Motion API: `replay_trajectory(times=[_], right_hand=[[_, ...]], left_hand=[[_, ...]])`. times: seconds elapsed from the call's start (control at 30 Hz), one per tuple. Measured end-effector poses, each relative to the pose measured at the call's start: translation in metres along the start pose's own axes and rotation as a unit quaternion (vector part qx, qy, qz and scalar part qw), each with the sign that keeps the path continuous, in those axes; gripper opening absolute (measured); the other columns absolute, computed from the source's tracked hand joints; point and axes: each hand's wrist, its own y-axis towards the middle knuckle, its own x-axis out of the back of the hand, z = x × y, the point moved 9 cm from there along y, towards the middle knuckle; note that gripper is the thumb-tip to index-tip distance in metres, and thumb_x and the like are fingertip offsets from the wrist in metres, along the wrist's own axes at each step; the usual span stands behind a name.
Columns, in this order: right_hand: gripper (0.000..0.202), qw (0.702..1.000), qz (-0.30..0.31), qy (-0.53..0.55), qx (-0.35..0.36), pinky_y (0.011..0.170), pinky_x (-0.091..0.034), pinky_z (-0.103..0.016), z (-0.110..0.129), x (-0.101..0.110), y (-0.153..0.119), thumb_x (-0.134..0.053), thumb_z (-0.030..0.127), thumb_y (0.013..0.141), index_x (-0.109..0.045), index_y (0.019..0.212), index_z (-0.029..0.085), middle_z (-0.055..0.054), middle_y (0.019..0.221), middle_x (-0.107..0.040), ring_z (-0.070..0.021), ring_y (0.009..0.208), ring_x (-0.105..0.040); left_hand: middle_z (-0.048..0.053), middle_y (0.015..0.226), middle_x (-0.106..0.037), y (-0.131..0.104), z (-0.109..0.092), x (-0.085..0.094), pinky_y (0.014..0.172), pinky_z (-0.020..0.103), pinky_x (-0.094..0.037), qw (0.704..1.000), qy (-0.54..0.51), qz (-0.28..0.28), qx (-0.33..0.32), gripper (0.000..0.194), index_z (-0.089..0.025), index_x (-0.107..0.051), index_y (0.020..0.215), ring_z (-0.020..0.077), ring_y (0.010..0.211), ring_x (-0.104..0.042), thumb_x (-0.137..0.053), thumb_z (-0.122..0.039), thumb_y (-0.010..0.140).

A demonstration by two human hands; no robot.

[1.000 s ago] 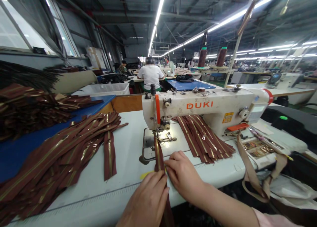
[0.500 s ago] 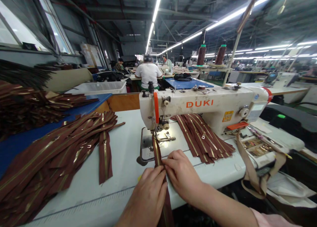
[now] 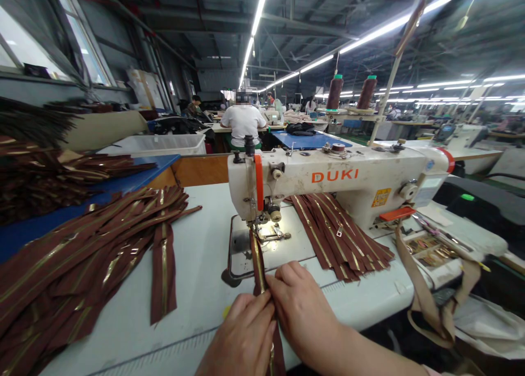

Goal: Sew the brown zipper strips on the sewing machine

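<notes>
A brown zipper strip (image 3: 258, 264) with gold teeth runs from under the presser foot of the sewing machine (image 3: 295, 171) toward me and hangs past the table's front edge. My left hand (image 3: 248, 327) grips the strip from the left, fingers closed over it. Against it from the right, my right hand (image 3: 297, 302) pinches the same strip, its fingertips nearly touching the left ones. Both hands are a short way in front of the lit needle plate (image 3: 240, 255). Part of the strip is hidden beneath my fingers.
Many brown zipper strips (image 3: 94, 250) are heaped on the left; more zippers (image 3: 340, 236) fan out under the machine arm. A parts tray (image 3: 437, 255) with small metal pieces and a beige strap (image 3: 414, 305) sit at right. Ahead, a person in a white shirt (image 3: 243, 125) sits.
Both hands keep their hold on the zipper strip. The view has shifted slightly, so the machine and heaps appear a little lower. The strip's gold teeth now show below my left hand.
</notes>
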Motion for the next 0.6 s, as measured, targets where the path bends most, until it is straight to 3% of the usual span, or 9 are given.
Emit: replay_trajectory(times=[0.17, 0.4, 0.6], right_hand=[[0.01, 0.999, 0.014, -0.036, 0.014, 0.072, -0.038, -0.034, 0.004, -0.005, 0.0, -0.055, 0.014, 0.087, -0.059, 0.096, 0.017, -0.005, 0.09, -0.053, -0.0202, 0.083, -0.044], [0.01, 0.992, 0.037, -0.101, 0.062, 0.07, -0.04, -0.038, 0.016, -0.008, 0.001, -0.059, 0.014, 0.08, -0.059, 0.09, 0.015, -0.008, 0.092, -0.055, -0.0232, 0.085, -0.044], [0.007, 0.983, 0.044, -0.149, 0.095, 0.065, -0.04, -0.038, 0.024, -0.01, 0.002, -0.061, 0.017, 0.079, -0.062, 0.085, 0.014, -0.009, 0.09, -0.056, -0.0246, 0.083, -0.044]], left_hand=[[0.006, 0.087, -0.07, 0.0, 0.001, 0.0, 0.072, 0.033, -0.056, 1.0, -0.012, -0.004, 0.001, 0.034, -0.018, -0.062, 0.1, 0.0206, 0.079, -0.064, -0.037, -0.003, 0.084], [0.006, 0.083, -0.068, -0.002, 0.003, -0.002, 0.07, 0.032, -0.057, 1.0, -0.006, 0.009, 0.005, 0.028, -0.018, -0.061, 0.087, 0.0206, 0.076, -0.063, -0.037, -0.004, 0.084], [0.006, 0.094, -0.069, -0.007, 0.014, 0.009, 0.078, 0.027, -0.055, 1.0, -0.024, 0.002, 0.013, 0.027, -0.019, -0.061, 0.103, 0.0183, 0.086, -0.065, -0.04, -0.011, 0.088]])
